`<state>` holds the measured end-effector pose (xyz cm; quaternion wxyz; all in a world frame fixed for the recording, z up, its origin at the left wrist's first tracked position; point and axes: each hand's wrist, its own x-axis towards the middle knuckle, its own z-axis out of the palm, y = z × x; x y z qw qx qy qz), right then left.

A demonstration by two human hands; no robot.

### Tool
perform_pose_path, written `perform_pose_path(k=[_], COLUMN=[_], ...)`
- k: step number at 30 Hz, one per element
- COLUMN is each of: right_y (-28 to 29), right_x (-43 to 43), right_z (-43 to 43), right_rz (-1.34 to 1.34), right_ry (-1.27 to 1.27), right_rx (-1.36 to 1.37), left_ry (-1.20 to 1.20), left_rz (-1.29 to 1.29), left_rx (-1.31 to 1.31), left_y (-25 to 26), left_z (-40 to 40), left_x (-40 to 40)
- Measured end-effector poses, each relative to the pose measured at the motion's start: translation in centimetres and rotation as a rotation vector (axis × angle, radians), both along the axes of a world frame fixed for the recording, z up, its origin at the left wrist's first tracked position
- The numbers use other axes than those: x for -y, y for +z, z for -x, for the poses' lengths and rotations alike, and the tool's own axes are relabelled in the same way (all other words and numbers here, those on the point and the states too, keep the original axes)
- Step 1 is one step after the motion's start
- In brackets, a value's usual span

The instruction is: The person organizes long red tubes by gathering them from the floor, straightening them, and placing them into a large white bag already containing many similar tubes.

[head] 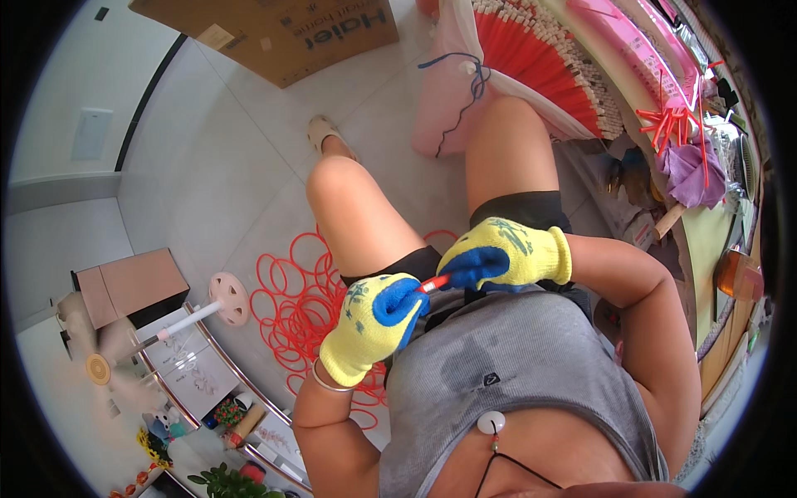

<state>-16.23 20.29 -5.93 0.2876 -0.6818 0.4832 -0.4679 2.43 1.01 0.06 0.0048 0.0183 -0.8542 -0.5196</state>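
Observation:
My left hand (pixel 373 317) and my right hand (pixel 498 258) wear yellow knit gloves with blue coated palms. They meet over my lap, close to the grey top. Between them runs a short length of red tube (pixel 434 284) with a small white mark near my left fingers. Each hand pinches one side of it, and the gloves hide the rest. Several thin red rings (pixel 299 317) lie in a loose heap on the tiled floor, left of my lap and partly behind my left arm.
A pale sack (pixel 436 124) at my right knee holds many red strips (pixel 523 56) with whitish ends. On the right-hand table (pixel 707 249) are red sticks (pixel 669 127), a purple cloth (pixel 691 171) and an amber container (pixel 739 274). A cardboard box (pixel 280 37) stands ahead; a fan (pixel 98 369) is at left.

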Motion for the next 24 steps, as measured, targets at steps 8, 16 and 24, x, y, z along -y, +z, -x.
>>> perform_pose_path(k=[8, 16, 24], right_y=[-1.5, 3.0, -3.2], right_x=[-1.0, 0.5, -10.4], right_z=[-0.8, 1.5, 11.0], right_rz=[-0.113, -0.177, -0.303], right_ry=[0.072, -0.139, -1.451], right_rx=[0.082, -0.144, 0.221], left_ry=[-0.175, 0.056, 1.063], left_rz=[0.240, 0.270, 0.289], left_rx=[-0.005, -0.157, 0.532], left_y=[-0.8, 0.1, -0.8], left_z=[-0.5, -0.1, -13.7], left_x=[-0.9, -0.1, 12.2])
